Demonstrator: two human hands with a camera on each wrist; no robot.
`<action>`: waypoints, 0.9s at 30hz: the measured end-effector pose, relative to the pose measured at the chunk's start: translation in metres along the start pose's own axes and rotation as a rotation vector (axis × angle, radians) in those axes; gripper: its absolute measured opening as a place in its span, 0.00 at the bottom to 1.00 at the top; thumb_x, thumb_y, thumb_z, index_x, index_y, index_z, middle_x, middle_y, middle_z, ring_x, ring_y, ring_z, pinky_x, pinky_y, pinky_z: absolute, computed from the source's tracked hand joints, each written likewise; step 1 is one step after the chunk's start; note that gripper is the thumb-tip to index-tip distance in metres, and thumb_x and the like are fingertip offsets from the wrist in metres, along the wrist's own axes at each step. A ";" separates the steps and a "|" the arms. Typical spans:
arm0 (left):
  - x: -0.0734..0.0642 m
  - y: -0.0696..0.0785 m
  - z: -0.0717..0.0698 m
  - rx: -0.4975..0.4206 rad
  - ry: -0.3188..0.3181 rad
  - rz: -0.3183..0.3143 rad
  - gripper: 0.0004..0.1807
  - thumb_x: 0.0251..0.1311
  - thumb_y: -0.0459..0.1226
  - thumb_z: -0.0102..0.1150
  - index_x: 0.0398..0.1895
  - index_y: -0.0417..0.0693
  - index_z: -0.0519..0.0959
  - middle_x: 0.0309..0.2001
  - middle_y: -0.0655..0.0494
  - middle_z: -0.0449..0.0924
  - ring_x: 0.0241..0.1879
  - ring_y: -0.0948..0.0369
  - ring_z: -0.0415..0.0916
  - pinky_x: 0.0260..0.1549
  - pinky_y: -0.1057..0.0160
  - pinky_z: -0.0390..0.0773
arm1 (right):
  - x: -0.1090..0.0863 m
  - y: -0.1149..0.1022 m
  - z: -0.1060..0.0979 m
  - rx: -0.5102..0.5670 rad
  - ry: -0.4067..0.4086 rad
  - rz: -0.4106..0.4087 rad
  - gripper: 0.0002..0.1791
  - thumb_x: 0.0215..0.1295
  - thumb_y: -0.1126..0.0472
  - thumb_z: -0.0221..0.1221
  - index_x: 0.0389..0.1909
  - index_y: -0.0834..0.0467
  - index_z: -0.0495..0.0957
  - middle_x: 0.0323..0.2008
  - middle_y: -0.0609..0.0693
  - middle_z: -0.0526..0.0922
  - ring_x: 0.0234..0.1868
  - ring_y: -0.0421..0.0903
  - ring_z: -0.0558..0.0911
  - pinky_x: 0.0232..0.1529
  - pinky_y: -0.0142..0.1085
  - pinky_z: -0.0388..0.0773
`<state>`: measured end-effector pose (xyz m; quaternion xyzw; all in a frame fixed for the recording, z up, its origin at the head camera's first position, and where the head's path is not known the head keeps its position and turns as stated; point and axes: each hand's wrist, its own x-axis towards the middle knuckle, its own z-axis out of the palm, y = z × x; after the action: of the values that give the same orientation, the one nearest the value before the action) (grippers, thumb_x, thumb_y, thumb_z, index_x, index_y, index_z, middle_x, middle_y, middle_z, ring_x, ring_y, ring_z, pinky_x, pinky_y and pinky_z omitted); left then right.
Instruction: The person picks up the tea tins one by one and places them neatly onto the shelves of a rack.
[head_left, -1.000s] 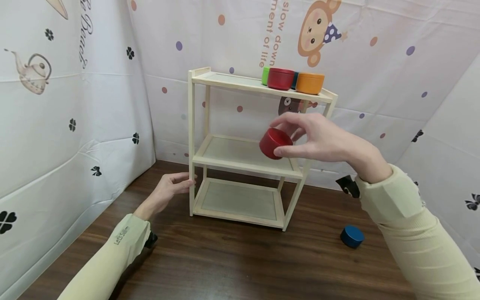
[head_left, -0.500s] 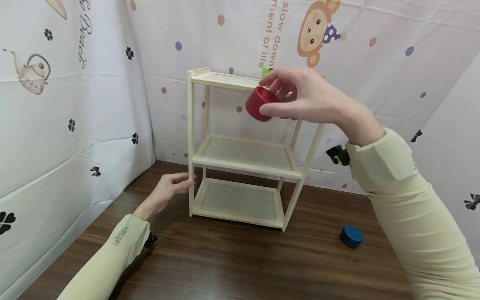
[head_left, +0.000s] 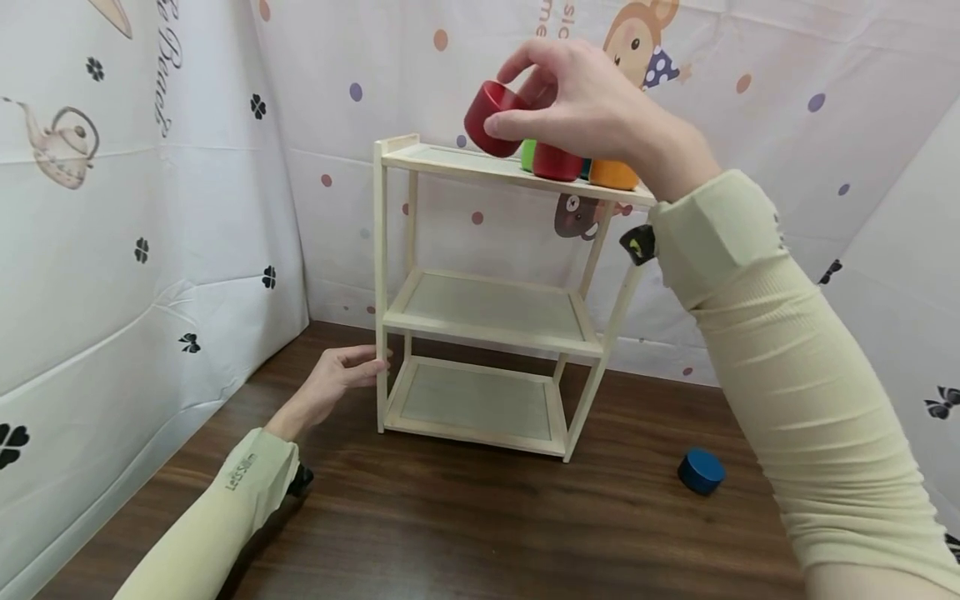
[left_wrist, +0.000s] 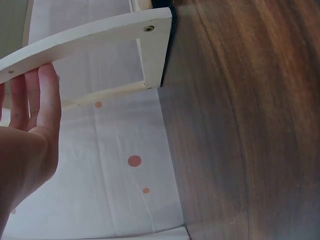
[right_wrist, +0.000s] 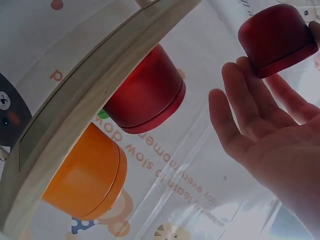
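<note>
My right hand [head_left: 596, 104] pinches a small round red tin [head_left: 482, 121] between thumb and fingers, tilted, above the top tier of a pale wooden shelf rack [head_left: 491, 335]. In the right wrist view the held red tin [right_wrist: 272, 37] shows a seam near one end. Another red tin [head_left: 557, 163] stands on the top tier beside an orange tin [head_left: 613, 175]; a green tin [head_left: 528, 156] and a dark blue one are partly hidden behind them. Low on the rack's left front post, my left hand [head_left: 335, 385] grips with thumb in front and fingers around it.
A blue tin [head_left: 701, 472] lies on the dark wooden table [head_left: 450, 525] to the right of the rack. The rack's middle and bottom tiers have grey-green panels. A printed white cloth [head_left: 337, 208] hangs behind and along the left side.
My right hand has lifted the red tin up and slightly left, from in front of the middle tier to above the top tier. My left hand stays on the post.
</note>
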<state>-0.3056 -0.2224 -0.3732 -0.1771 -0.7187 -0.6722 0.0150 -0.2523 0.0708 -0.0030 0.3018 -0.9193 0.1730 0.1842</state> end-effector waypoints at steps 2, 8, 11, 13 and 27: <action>-0.001 0.000 0.000 0.007 0.001 -0.002 0.30 0.64 0.41 0.61 0.63 0.30 0.69 0.48 0.70 0.83 0.51 0.64 0.80 0.49 0.64 0.82 | 0.009 0.000 0.002 -0.024 -0.001 0.032 0.30 0.60 0.40 0.60 0.61 0.46 0.69 0.53 0.50 0.78 0.49 0.45 0.75 0.48 0.36 0.78; -0.002 0.000 0.000 0.006 0.002 -0.007 0.28 0.64 0.42 0.61 0.62 0.33 0.71 0.48 0.68 0.83 0.52 0.62 0.80 0.51 0.62 0.82 | 0.030 0.003 0.009 -0.095 -0.016 0.077 0.33 0.63 0.39 0.57 0.66 0.47 0.64 0.55 0.50 0.76 0.52 0.45 0.72 0.53 0.38 0.76; -0.002 0.000 0.000 0.000 -0.001 -0.017 0.28 0.64 0.42 0.61 0.62 0.34 0.72 0.48 0.67 0.83 0.50 0.66 0.80 0.51 0.62 0.82 | 0.038 0.005 0.011 -0.127 -0.019 0.103 0.35 0.63 0.39 0.56 0.67 0.48 0.63 0.56 0.50 0.75 0.52 0.45 0.72 0.54 0.38 0.77; -0.002 0.000 0.000 -0.001 -0.001 -0.022 0.28 0.64 0.42 0.61 0.62 0.34 0.71 0.48 0.67 0.83 0.50 0.67 0.80 0.51 0.62 0.82 | 0.043 0.006 0.012 -0.143 -0.020 0.125 0.35 0.62 0.38 0.56 0.67 0.49 0.62 0.57 0.50 0.75 0.52 0.46 0.71 0.55 0.38 0.77; -0.001 0.000 0.000 0.001 0.012 -0.014 0.28 0.63 0.42 0.61 0.62 0.33 0.72 0.47 0.67 0.84 0.56 0.56 0.78 0.51 0.61 0.82 | 0.064 0.021 0.016 -0.233 -0.111 0.207 0.37 0.63 0.37 0.54 0.69 0.51 0.63 0.61 0.54 0.72 0.57 0.49 0.70 0.60 0.44 0.74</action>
<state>-0.3045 -0.2226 -0.3733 -0.1681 -0.7200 -0.6731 0.0148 -0.3174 0.0484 0.0071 0.1909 -0.9681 0.0661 0.1479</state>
